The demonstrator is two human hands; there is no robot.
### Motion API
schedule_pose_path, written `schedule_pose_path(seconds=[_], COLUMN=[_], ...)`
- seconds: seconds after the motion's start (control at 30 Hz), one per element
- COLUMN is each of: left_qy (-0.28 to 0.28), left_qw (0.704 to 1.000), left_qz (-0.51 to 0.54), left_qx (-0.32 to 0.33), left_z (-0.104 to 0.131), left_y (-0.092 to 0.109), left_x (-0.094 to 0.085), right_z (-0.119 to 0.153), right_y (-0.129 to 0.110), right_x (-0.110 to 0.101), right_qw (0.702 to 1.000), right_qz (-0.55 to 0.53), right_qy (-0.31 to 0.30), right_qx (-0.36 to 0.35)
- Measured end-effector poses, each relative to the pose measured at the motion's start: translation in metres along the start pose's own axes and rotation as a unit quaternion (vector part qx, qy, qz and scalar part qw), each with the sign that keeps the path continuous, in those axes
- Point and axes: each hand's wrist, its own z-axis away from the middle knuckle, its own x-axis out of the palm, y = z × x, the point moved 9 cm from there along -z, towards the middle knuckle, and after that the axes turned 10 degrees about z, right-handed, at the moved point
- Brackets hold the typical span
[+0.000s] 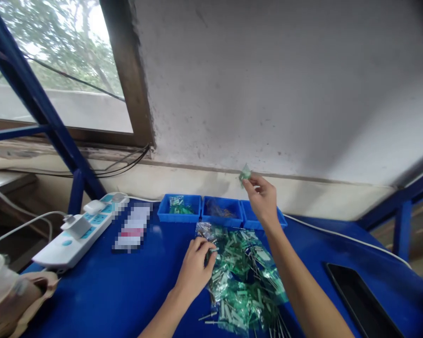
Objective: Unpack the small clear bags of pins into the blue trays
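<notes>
A rough white-painted wall (254, 84) was noted behind a glossy blue tabletop (127, 291). A loose heap of green translucent plastic packets (239, 267), mixed with white pieces and thin metal rods, was spread at the table's centre. A long white power strip with blue sockets (52, 251) was found at the left, a flat black rectangular device (363, 300) at the right. Three shallow blue plastic bins were lined up behind the heap: green packets were seen in the left bin (179, 218), brownish items in the middle bin (221, 221); the right bin (254, 224) was partly covered by an arm. The left hand (199, 258) was curled at the heap's left edge; whether anything was gripped could not be told. By the right hand (262, 195), raised above the right bin, a small green translucent bag (246, 172) was pinched between closed fingertips.
</notes>
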Motion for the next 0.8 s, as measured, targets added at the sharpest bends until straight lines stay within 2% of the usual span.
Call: schedule_pose_path(seconds=[0.07, 0.1, 0.13, 0.2, 0.27, 0.3, 0.37, 0.47, 0.53, 0.6, 0.67, 0.73, 0.8], left_qy=[0.019, 0.025, 0.027, 0.023, 0.017, 0.015, 0.019, 0.052, 0.080, 0.089, 0.075, 0.053, 0.038], left_qw=[0.998, 0.996, 0.994, 0.992, 0.995, 0.996, 0.998, 0.992, 0.986, 0.984, 0.984, 0.985, 0.984], left_qz=[-0.051, -0.077, -0.097, -0.111, -0.087, -0.062, 0.002, 0.101, 0.143, 0.155, 0.143, 0.119, 0.099], left_qx=[-0.014, -0.023, -0.032, -0.047, -0.053, -0.056, -0.061, -0.057, -0.030, 0.016, 0.070, 0.115, 0.145], left_z=[0.001, 0.002, 0.002, 0.003, 0.002, 0.001, -0.002, -0.005, -0.005, -0.002, 0.004, 0.011, 0.016], left_y=[-0.005, -0.008, -0.010, -0.015, -0.017, -0.019, -0.022, -0.020, -0.010, 0.006, 0.024, 0.038, 0.047], left_x=[0.000, -0.001, -0.001, 0.000, 0.000, 0.000, -0.003, -0.010, -0.016, -0.017, -0.014, -0.009, -0.005], right_z=[0.009, 0.014, 0.020, 0.035, 0.054, 0.063, 0.079, 0.109, 0.130, 0.149, 0.163, 0.170, 0.172], right_y=[-0.040, -0.061, -0.080, -0.101, -0.098, -0.091, -0.077, -0.060, -0.045, -0.026, -0.011, -0.003, 0.002], right_x=[-0.006, 0.004, 0.022, 0.068, 0.099, 0.103, 0.092, 0.055, 0.038, 0.031, 0.030, 0.031, 0.032], right_qw=[0.994, 0.991, 0.987, 0.968, 0.945, 0.940, 0.947, 0.968, 0.973, 0.962, 0.935, 0.913, 0.910], right_qz=[0.016, 0.037, 0.062, 0.121, 0.170, 0.183, 0.178, 0.101, 0.025, -0.070, -0.169, -0.235, -0.259], right_qy=[0.089, 0.089, 0.052, -0.070, -0.175, -0.201, -0.207, -0.202, -0.230, -0.246, -0.242, -0.230, -0.220], right_qx=[-0.057, -0.097, -0.140, -0.206, -0.217, -0.205, -0.169, -0.107, -0.023, 0.099, 0.199, 0.240, 0.240])
